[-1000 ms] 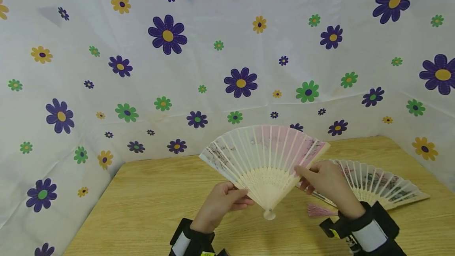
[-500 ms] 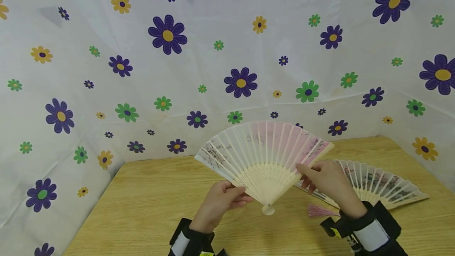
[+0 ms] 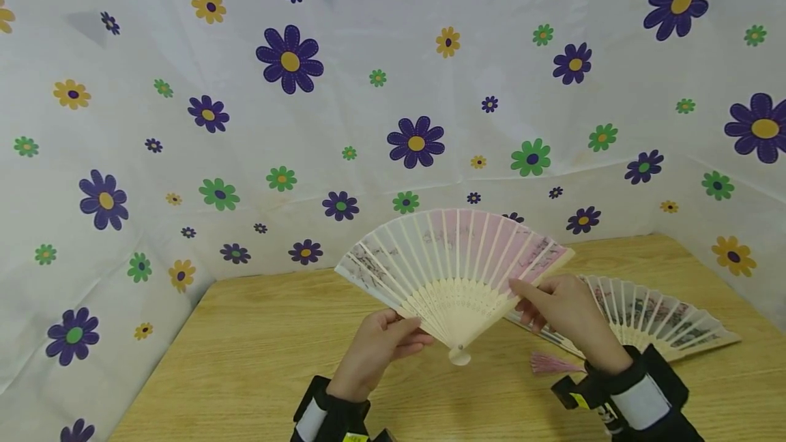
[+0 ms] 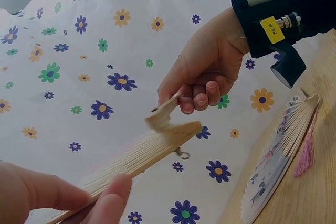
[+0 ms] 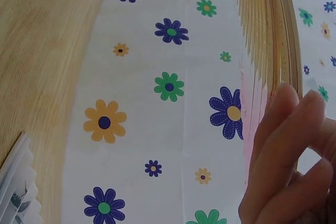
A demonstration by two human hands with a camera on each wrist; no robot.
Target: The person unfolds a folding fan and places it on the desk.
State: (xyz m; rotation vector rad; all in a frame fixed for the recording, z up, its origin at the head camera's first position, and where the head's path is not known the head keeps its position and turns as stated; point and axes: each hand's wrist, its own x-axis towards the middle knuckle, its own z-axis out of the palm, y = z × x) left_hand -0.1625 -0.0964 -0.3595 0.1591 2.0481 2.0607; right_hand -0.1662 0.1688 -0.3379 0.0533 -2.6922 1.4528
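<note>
A spread folding fan (image 3: 454, 271), white at its left and pink at its right with blossom prints, is held up over the table between both hands. My left hand (image 3: 381, 350) pinches the left outer rib between thumb and fingers, as the left wrist view shows too. At the right outer rib, my right hand (image 3: 565, 312) pinches with its thumb in front and fingers behind. The pale rivet end (image 3: 459, 356) points down. In the right wrist view the pleated ribs (image 5: 270, 30) stand edge-on beside the curled fingers (image 5: 278, 156).
A second spread fan (image 3: 663, 316), with a darker floral print, lies on the wooden table (image 3: 258, 346) at the right, partly behind my right hand. Its pink tassel (image 3: 552, 363) lies beside the right wrist. A white flower-patterned cloth (image 3: 344, 114) hangs behind the table.
The held fan has risen slightly and spread a little wider, its rivet end moving up and left. Both hands keep their grip; the second fan stays put.
</note>
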